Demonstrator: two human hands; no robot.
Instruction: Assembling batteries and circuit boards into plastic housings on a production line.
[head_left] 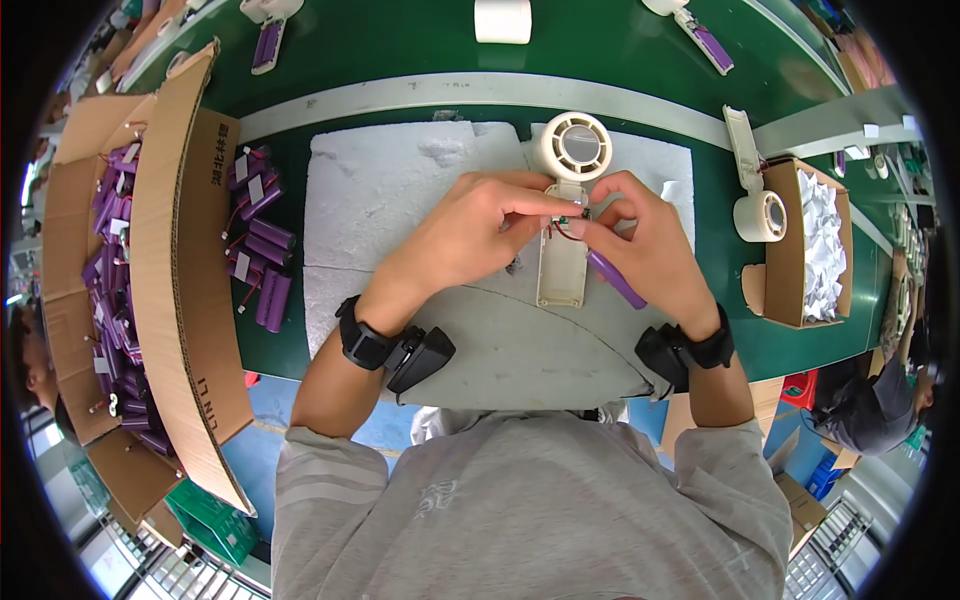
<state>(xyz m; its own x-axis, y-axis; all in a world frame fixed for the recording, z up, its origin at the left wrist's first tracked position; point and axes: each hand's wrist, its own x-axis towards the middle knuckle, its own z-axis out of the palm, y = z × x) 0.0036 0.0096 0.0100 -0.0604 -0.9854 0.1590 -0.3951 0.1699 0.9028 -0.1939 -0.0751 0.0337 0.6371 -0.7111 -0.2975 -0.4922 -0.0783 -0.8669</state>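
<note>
A cream handheld fan (573,146) lies on the foam padding, its round head away from me and its handle shell (562,274) open toward me. Over the top of the handle, my left hand (478,226) pinches with thumb and forefinger beside a small green part; what sits between the fingertips is too small to make out. My right hand (648,245) is closed from the other side, fingertips close to the left ones. A purple battery (617,279) sticks out under its fingers, slanting beside the shell. Thin red wires (564,232) loop between both hands.
Left, a tall cardboard box (190,250) holds many purple batteries; several more batteries (268,240) lie beside it. White foam sheets (375,200) cover the work area. Right, another fan (760,216) leans by a box of white pieces (822,250). Across the ledge stands a white cylinder (502,20).
</note>
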